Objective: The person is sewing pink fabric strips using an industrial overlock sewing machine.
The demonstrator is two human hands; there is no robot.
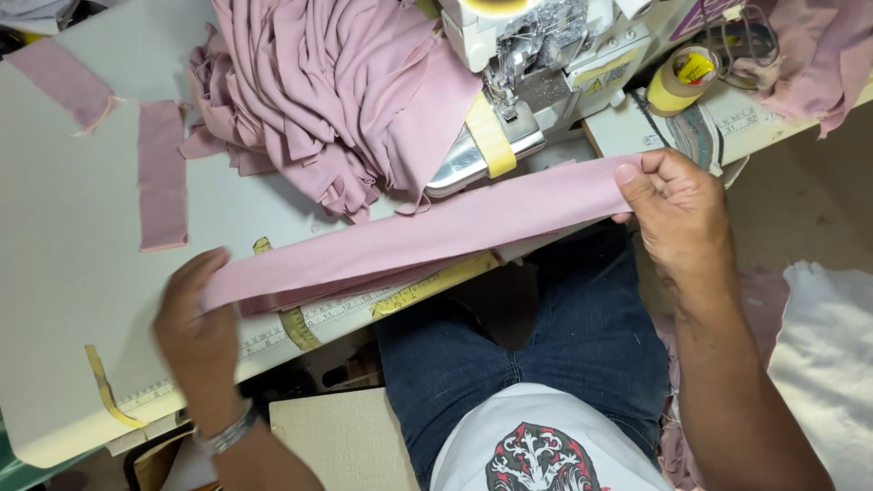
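Note:
A long folded strip of pink fabric (427,232) is stretched flat between my two hands, above the front edge of the sewing table (64,273). My left hand (195,336) pinches its left end, down by a ruler printed along the table edge. My right hand (677,214) grips its right end, thumb on top, just right of the sewing machine (536,55). The strip runs slightly uphill from left to right, passing in front of the machine's presser plate.
A heap of pink fabric strips (318,91) lies behind the strip, left of the machine. Two loose pink pieces (162,173) lie on the table at the left. A yellow tape roll (682,77) and more pink cloth (818,55) sit at the right.

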